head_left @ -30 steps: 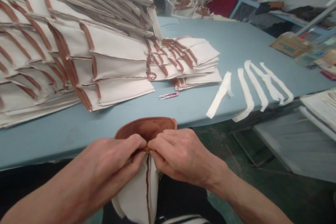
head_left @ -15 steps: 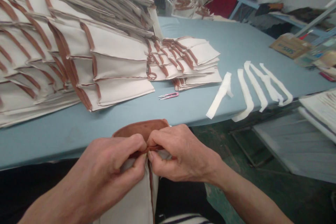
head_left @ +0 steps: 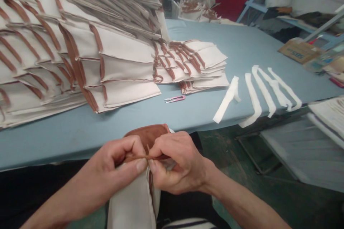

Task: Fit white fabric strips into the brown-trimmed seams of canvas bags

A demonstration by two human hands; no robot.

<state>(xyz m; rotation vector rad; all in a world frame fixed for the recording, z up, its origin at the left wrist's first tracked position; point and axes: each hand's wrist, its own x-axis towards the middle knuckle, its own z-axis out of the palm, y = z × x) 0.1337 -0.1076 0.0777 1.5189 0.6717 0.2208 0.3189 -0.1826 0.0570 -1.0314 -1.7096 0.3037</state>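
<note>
Pale blue counter (head_left: pixel 242 50) stretches away ahead of both hands, its near edge just beyond the knuckles. Ahead of the left hand, a tall, fanned stack of cream canvas pieces (head_left: pixel 80 53) edged in brown trim rises from the counter, and a lower stack of the same pieces (head_left: pixel 193 61) lies straight ahead of the right hand, touching the tall stack's side. Well beyond the right hand sits a cardboard box (head_left: pixel 299 50), and nearer to that hand four loose white fabric strips (head_left: pixel 258 96) lie side by side on the counter, some draping over its edge. Below the counter's edge, directly under both hands, hangs a cream canvas piece (head_left: pixel 133 200) with a brown lining (head_left: pixel 146 136) showing at its open top. The left hand (head_left: pixel 113 171) and the right hand (head_left: pixel 180 162) are both clenched at that top edge, close together and nearly touching, thumbs and fingers pinching a thin brown strip (head_left: pixel 137 157) that runs across between them. Pink-handled thread snips (head_left: pixel 174 98) lie on the counter ahead of the hands, apart from them and just below the lower stack.
</note>
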